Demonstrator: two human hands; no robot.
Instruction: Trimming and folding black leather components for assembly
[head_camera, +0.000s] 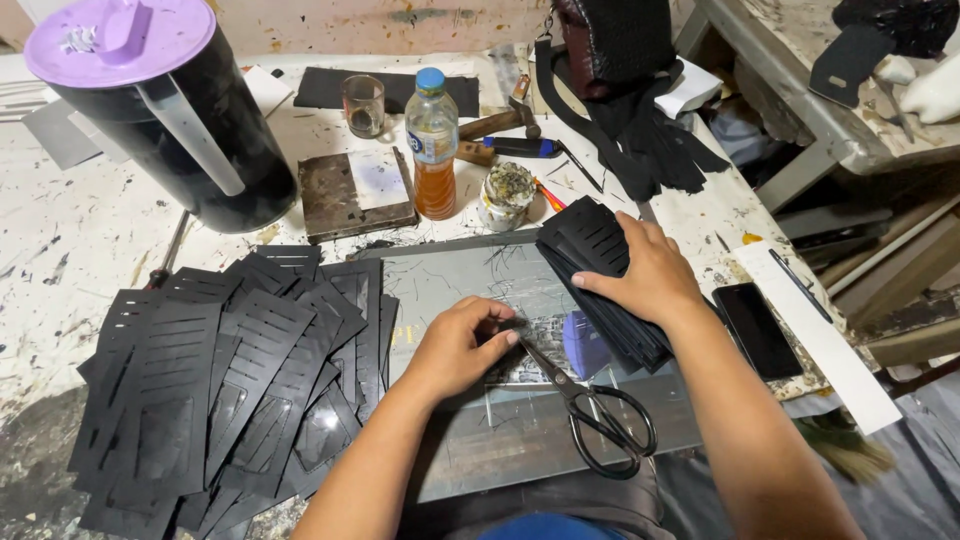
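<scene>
Black scissors (600, 415) lie nearest on the grey cutting mat (480, 450), blades toward the left hand (462, 345), which curls loosely, pinching a small dark scrap. Right hand (648, 272) presses flat, open, on a stack of black slotted pieces (590, 250); more such pieces (220, 380) fan across the worktop (60, 230).

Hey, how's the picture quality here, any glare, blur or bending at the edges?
Head view: even, soft light with faint shadows under the hands; mild sheen on the spread black cut pieces and the dark cutting board; the left hand, right hand and scissors are sharp; wide-lens bending swells the purple-lidded jug at the corner.
</scene>
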